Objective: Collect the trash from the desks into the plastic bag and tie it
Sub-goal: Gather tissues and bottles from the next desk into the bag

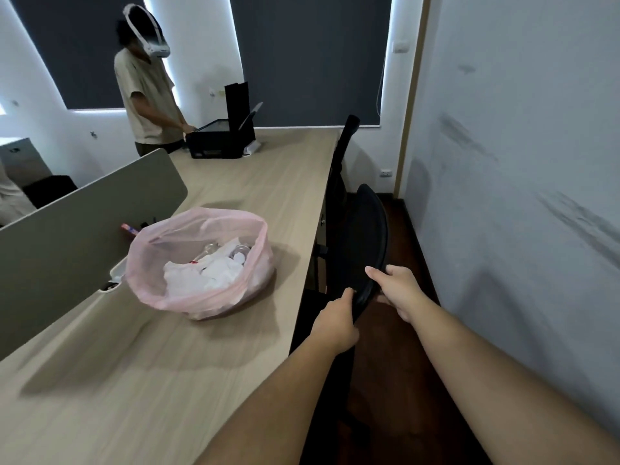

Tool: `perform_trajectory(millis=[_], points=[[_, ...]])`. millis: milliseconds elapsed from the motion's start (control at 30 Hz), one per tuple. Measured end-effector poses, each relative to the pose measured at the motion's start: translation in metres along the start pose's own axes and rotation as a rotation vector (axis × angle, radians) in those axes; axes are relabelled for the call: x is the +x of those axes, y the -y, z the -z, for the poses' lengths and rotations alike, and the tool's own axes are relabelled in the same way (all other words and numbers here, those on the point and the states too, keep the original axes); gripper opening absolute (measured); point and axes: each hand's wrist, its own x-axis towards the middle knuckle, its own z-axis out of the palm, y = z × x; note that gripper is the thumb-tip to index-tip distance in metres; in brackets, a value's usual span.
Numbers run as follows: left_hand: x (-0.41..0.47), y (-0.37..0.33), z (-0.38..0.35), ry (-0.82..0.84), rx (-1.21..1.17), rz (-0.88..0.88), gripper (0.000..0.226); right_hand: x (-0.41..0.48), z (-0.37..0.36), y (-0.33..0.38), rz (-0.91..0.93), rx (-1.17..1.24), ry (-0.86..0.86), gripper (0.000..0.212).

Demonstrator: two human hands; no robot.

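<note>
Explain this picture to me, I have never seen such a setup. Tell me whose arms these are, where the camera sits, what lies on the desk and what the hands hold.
There is no machine here. A person wears one wide-angle camera on the head, looking forward and down, so the two bare arms are their own. On the wooden desk stands an open pink plastic bag with white crumpled paper and other trash inside; it is not tied. Both the left hand and the right hand grip the top edge of a black chair back beside the desk. At the far end another person stands at what looks like a black printer.
</note>
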Motion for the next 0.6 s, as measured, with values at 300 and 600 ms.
perform_trajectory(millis=[300,600], points=[[-0.002,0.033,0.025,-0.038,0.041,0.019,0.061,0.012,-0.049,0.008,0.029,-0.068,-0.028,0.058],[-0.002,0.052,0.036,-0.004,0.0,0.059,0.058,0.009,-0.047,0.028,0.164,-0.292,-0.15,0.065]])
